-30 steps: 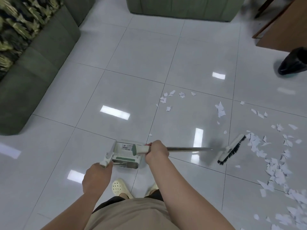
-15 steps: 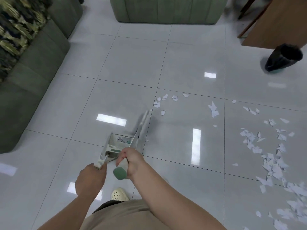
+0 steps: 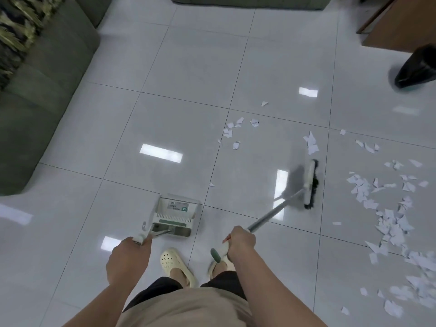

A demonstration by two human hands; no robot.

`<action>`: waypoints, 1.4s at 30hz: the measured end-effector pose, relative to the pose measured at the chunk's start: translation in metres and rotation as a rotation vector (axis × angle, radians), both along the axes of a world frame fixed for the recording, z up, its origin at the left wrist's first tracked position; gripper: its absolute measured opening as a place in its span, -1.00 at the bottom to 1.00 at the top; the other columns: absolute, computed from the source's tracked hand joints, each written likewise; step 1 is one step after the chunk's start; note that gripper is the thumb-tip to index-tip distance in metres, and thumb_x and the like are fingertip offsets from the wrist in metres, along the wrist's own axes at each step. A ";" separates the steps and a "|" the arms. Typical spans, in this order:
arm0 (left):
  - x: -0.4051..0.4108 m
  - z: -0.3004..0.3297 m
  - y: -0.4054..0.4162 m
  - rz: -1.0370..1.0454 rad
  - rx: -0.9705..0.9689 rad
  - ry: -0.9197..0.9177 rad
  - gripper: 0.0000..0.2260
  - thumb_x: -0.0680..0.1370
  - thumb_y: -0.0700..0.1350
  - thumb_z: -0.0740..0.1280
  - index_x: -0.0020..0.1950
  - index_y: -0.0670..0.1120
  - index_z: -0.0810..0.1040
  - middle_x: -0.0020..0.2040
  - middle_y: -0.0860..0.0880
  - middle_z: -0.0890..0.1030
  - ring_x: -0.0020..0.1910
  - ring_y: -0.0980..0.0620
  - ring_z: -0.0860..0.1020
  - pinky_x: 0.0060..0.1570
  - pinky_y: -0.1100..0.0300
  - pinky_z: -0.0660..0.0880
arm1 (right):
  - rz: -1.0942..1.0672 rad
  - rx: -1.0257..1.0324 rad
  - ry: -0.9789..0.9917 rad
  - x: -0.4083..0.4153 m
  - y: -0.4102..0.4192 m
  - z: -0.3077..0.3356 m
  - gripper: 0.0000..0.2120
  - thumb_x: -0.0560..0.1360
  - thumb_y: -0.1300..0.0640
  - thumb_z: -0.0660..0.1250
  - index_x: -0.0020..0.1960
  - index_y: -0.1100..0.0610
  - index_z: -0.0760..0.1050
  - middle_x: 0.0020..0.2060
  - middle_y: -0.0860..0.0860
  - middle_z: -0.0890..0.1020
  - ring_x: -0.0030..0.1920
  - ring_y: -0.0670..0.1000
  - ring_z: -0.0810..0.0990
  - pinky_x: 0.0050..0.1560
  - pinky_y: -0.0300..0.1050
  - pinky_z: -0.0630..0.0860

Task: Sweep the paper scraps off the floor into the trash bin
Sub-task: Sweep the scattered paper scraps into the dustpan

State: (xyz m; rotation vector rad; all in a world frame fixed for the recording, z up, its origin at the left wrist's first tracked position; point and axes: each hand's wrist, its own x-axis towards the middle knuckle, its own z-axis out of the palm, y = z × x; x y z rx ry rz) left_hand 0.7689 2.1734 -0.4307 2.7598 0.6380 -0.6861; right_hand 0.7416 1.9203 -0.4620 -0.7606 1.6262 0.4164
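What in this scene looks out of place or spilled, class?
Torn white paper scraps litter the tiled floor, thickest at the right, with a smaller cluster further out. None lies in the dustpan yet. The black trash bin appears tilted, though blur makes that uncertain.

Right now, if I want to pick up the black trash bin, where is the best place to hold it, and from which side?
Probably by the top rim of the trash bin, reaching down from above. It stands on the floor beside the wooden furniture, and its bag-lined wall looks slippery. The picture is blurred there, so the rim's exact shape is unclear.
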 end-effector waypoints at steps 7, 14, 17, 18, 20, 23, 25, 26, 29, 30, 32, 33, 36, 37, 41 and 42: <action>0.010 -0.001 -0.023 0.120 -0.102 -0.021 -0.48 0.57 0.30 0.30 -0.23 -0.16 0.55 -0.34 -0.09 0.62 -0.29 -0.14 0.60 -0.23 0.04 0.54 | -0.353 -0.129 -0.109 0.018 -0.020 0.010 -0.69 0.45 0.33 0.13 0.16 0.24 0.45 -0.34 0.21 0.53 -0.57 0.07 0.43 -0.58 -0.22 0.43; 0.048 0.002 -0.046 0.123 -0.169 -0.128 -0.53 0.57 0.23 0.35 -0.23 -0.18 0.55 -0.31 -0.10 0.61 -0.28 -0.15 0.57 -0.16 0.00 0.55 | -0.274 -0.021 -0.139 0.032 -0.016 0.035 -0.81 0.44 0.31 0.13 -0.01 0.21 0.45 -0.42 0.13 0.52 -0.56 0.04 0.41 -0.46 -0.26 0.38; 0.064 0.004 -0.046 0.086 -0.174 -0.154 -0.52 0.57 0.28 0.33 -0.23 -0.14 0.55 -0.32 -0.08 0.61 -0.30 -0.13 0.58 -0.18 0.00 0.58 | -0.208 0.059 -0.203 0.046 0.000 0.055 -0.85 0.41 0.32 0.12 -0.09 0.18 0.42 -0.58 0.08 0.46 -0.50 0.07 0.39 -0.40 -0.22 0.38; 0.071 0.005 -0.047 0.074 -0.181 -0.162 -0.51 0.57 0.29 0.32 -0.23 -0.14 0.54 -0.32 -0.08 0.61 -0.31 -0.13 0.58 -0.20 0.02 0.57 | -0.192 0.082 -0.209 0.054 0.005 0.061 -0.86 0.40 0.31 0.13 -0.10 0.17 0.42 -0.59 0.08 0.46 -0.48 0.06 0.39 -0.38 -0.21 0.38; 0.084 0.004 -0.046 0.058 -0.199 -0.177 -0.51 0.57 0.29 0.32 -0.24 -0.14 0.53 -0.33 -0.08 0.60 -0.33 -0.12 0.57 -0.24 0.06 0.52 | -0.173 0.119 -0.230 0.072 0.015 0.070 -0.90 0.43 0.32 0.15 -0.18 0.17 0.40 -0.62 0.06 0.42 -0.53 0.04 0.36 -0.44 -0.22 0.38; 0.112 -0.003 -0.035 0.057 -0.210 -0.164 -0.51 0.58 0.28 0.31 -0.25 -0.14 0.54 -0.33 -0.08 0.61 -0.33 -0.12 0.57 -0.24 0.07 0.51 | -0.204 0.138 -0.289 0.103 0.036 0.076 -0.78 0.46 0.38 0.13 -0.32 0.17 0.32 -0.61 0.02 0.31 -0.65 -0.02 0.27 -0.58 -0.29 0.30; 0.141 -0.009 -0.022 0.050 -0.214 -0.152 -0.52 0.59 0.28 0.30 -0.23 -0.12 0.54 -0.31 -0.08 0.61 -0.29 -0.14 0.58 -0.21 0.04 0.55 | -0.189 0.140 -0.316 0.128 0.054 0.077 -0.75 0.45 0.40 0.12 -0.35 0.16 0.30 -0.63 0.02 0.29 -0.68 -0.02 0.24 -0.60 -0.30 0.27; 0.158 -0.012 -0.013 0.039 -0.215 -0.148 -0.52 0.59 0.28 0.29 -0.22 -0.12 0.54 -0.29 -0.09 0.61 -0.28 -0.16 0.58 -0.20 0.04 0.55 | -0.176 0.133 -0.320 0.141 0.063 0.077 -0.76 0.44 0.41 0.12 -0.34 0.17 0.30 -0.63 0.03 0.29 -0.68 -0.01 0.24 -0.59 -0.29 0.28; 0.202 -0.018 0.013 0.003 -0.220 -0.127 -0.54 0.60 0.26 0.30 -0.21 -0.12 0.55 -0.29 -0.09 0.61 -0.27 -0.15 0.57 -0.23 0.05 0.52 | -0.107 0.104 -0.305 0.175 0.098 0.081 -0.84 0.42 0.41 0.12 -0.24 0.19 0.32 -0.59 0.06 0.29 -0.64 0.01 0.24 -0.55 -0.28 0.30; 0.214 -0.020 0.020 -0.002 -0.226 -0.121 -0.55 0.60 0.25 0.30 -0.21 -0.12 0.55 -0.30 -0.08 0.60 -0.28 -0.14 0.57 -0.25 0.07 0.51 | -0.089 0.099 -0.306 0.185 0.112 0.081 -0.85 0.41 0.41 0.11 -0.21 0.19 0.32 -0.58 0.06 0.29 -0.62 0.01 0.24 -0.55 -0.29 0.29; 0.235 -0.024 0.030 -0.020 -0.233 -0.114 -0.56 0.60 0.26 0.29 -0.22 -0.10 0.54 -0.30 -0.06 0.60 -0.29 -0.12 0.57 -0.26 0.09 0.52 | -0.050 0.091 -0.305 0.205 0.134 0.081 -0.85 0.41 0.40 0.10 -0.16 0.19 0.33 -0.56 0.06 0.31 -0.59 0.00 0.25 -0.55 -0.29 0.28; 0.245 -0.025 0.034 -0.031 -0.235 -0.113 -0.56 0.60 0.26 0.29 -0.22 -0.09 0.54 -0.31 -0.06 0.60 -0.29 -0.12 0.57 -0.25 0.08 0.54 | -0.017 0.084 -0.300 0.215 0.142 0.082 -0.85 0.41 0.40 0.10 -0.12 0.20 0.35 -0.54 0.07 0.32 -0.58 0.00 0.26 -0.55 -0.29 0.28; 0.264 -0.029 0.050 -0.050 -0.226 -0.093 -0.57 0.60 0.25 0.30 -0.21 -0.08 0.53 -0.30 -0.05 0.59 -0.29 -0.11 0.57 -0.27 0.10 0.51 | 0.064 0.058 -0.291 0.238 0.160 0.080 -0.87 0.43 0.38 0.13 -0.09 0.21 0.35 -0.54 0.07 0.34 -0.59 0.00 0.26 -0.55 -0.29 0.29; 0.267 -0.030 0.055 -0.051 -0.220 -0.084 -0.57 0.60 0.26 0.30 -0.22 -0.08 0.53 -0.31 -0.05 0.58 -0.30 -0.10 0.56 -0.29 0.11 0.49 | 0.081 0.061 -0.293 0.244 0.164 0.080 -0.88 0.42 0.38 0.13 -0.11 0.20 0.34 -0.55 0.07 0.33 -0.60 -0.01 0.25 -0.55 -0.29 0.28; 0.288 -0.033 0.067 -0.037 -0.231 -0.086 -0.56 0.60 0.27 0.29 -0.26 -0.07 0.52 -0.34 -0.04 0.58 -0.33 -0.09 0.56 -0.31 0.12 0.50 | 0.149 0.093 -0.307 0.272 0.173 0.080 -0.86 0.42 0.37 0.15 -0.11 0.17 0.31 -0.57 0.05 0.32 -0.60 -0.02 0.23 -0.55 -0.29 0.26; 0.295 -0.034 0.069 -0.030 -0.240 -0.086 -0.56 0.60 0.26 0.30 -0.25 -0.07 0.52 -0.33 -0.04 0.58 -0.33 -0.09 0.57 -0.31 0.13 0.49 | 0.168 0.099 -0.313 0.279 0.175 0.081 -0.87 0.42 0.37 0.16 -0.10 0.17 0.31 -0.57 0.05 0.32 -0.60 -0.02 0.23 -0.54 -0.30 0.27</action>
